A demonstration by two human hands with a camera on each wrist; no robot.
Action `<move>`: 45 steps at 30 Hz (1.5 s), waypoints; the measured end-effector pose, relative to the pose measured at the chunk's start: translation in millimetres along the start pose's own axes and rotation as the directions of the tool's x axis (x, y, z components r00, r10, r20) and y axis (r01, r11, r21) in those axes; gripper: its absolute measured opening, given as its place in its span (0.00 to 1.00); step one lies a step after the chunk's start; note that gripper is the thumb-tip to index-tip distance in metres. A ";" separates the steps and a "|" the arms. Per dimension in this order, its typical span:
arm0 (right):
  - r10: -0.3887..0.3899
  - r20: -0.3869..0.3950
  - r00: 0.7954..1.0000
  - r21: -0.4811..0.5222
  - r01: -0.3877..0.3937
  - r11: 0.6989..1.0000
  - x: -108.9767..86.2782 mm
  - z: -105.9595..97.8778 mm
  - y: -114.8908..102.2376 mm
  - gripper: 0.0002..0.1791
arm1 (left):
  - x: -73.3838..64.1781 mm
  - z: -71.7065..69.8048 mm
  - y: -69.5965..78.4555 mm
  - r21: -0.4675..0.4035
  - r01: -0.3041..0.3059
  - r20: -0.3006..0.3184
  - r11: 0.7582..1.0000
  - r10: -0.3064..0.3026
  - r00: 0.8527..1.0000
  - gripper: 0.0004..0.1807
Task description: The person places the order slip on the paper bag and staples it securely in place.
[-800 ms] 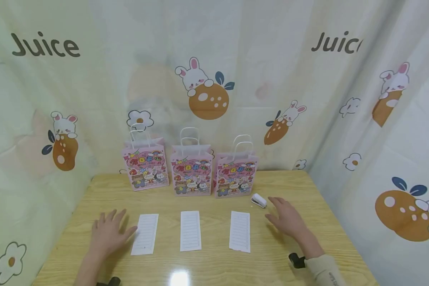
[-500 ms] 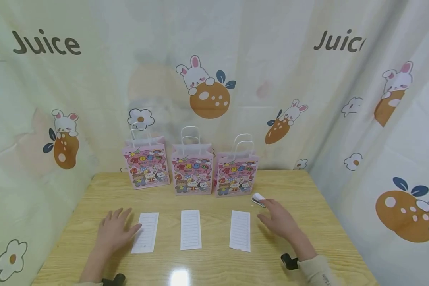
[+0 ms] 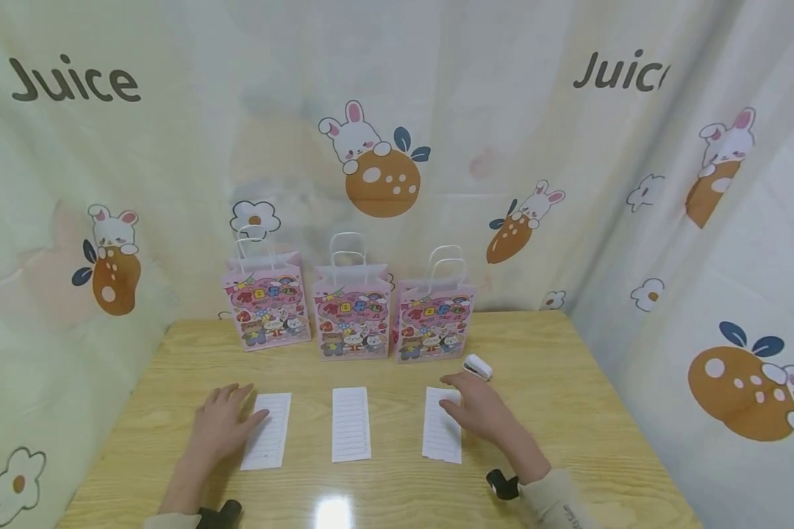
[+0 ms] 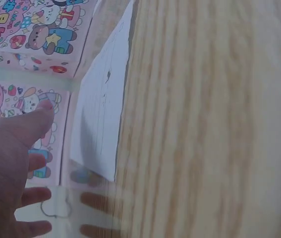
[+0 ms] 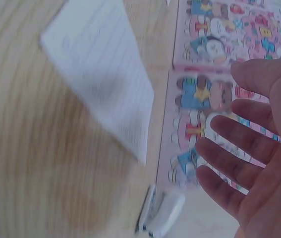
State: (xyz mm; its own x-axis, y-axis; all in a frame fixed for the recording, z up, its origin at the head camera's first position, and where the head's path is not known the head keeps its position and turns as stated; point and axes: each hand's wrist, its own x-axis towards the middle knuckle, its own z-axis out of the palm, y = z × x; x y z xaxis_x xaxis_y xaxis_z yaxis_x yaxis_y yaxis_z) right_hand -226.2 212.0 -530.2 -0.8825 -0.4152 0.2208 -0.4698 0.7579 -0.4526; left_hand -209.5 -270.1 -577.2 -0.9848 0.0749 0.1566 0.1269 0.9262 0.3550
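Three lined paper slips lie in a row on the wooden table. My left hand, fingers spread, is at the left slip, its thumb overlapping the slip's edge in the head view. My right hand hovers at the right slip with its fingers extended and nothing in them; its fingertips cover the slip's upper right part in the head view. Between the hands lies the middle slip. A small white stapler sits just beyond the right hand.
Three pink cartoon paper bags with white handles stand upright along the back: a left bag, a middle bag and a right bag. Behind them hangs a printed curtain, which also closes off both sides of the table.
My right hand has moved left, from beside the stapler to over the right slip. My left hand has shifted slightly right, toward the left slip. Slips, bags and stapler stay put.
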 end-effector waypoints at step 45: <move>-0.063 0.164 0.984 0.232 0.023 0.972 -0.3 35.4 -43.1 0.13 | 13.4 21.3 -7.6 -0.348 0.084 -0.085 0.934 -0.121 0.989 0.20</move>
State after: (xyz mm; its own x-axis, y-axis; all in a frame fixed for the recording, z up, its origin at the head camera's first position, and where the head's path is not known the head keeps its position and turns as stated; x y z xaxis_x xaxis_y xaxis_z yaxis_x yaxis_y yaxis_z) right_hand -205.0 161.6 -541.3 -0.8360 -0.5388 0.1038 -0.4725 0.6107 -0.6354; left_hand -226.2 -268.3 -597.4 -0.9792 -0.0691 0.1906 0.0771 0.7425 0.6653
